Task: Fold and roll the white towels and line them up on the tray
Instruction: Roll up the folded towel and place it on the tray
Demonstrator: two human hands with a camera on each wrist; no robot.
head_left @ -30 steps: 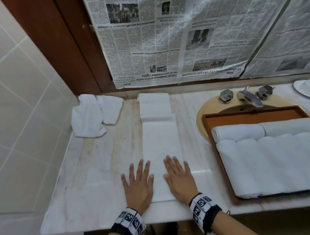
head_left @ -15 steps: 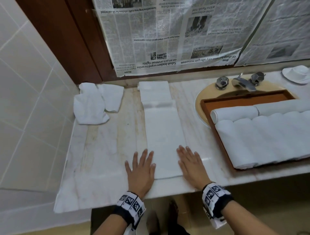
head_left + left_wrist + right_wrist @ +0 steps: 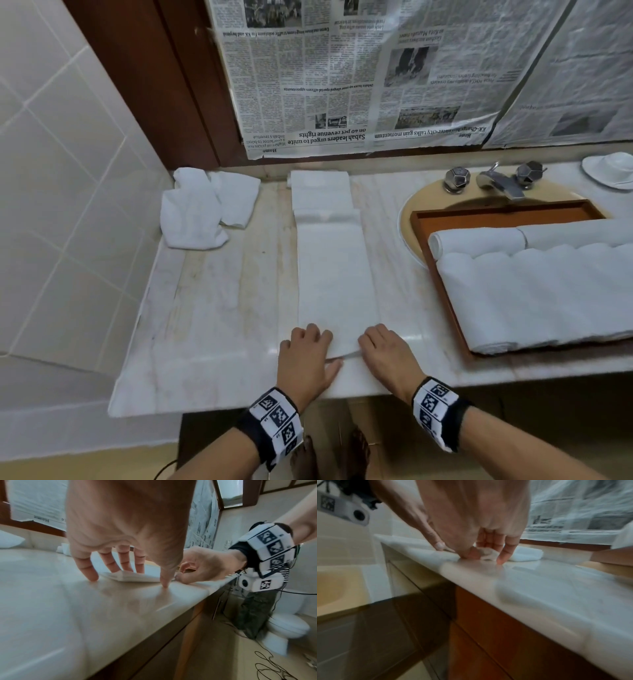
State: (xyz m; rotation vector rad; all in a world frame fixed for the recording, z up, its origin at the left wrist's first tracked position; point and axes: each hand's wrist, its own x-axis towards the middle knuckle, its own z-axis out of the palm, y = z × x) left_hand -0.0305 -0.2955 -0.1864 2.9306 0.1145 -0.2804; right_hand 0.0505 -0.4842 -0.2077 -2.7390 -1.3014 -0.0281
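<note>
Lying lengthwise on the pale, glossy marble countertop [image 3: 219, 308], the folded white towel [image 3: 337, 274] forms a long flat strip running from the back edge to the front edge. Left hand [image 3: 306, 359] and right hand [image 3: 387, 353] both curl their fingers round its near end, which is lifted slightly off the stone. Rolled towels [image 3: 534, 291], soft and ribbed, fill the brown wooden tray [image 3: 445, 294] over the beige sink [image 3: 409, 219]. Crumpled towels [image 3: 202, 209] sit at the back left corner. Newspaper sheets [image 3: 359, 75] cover the wall above; white tiles line the left side.
</note>
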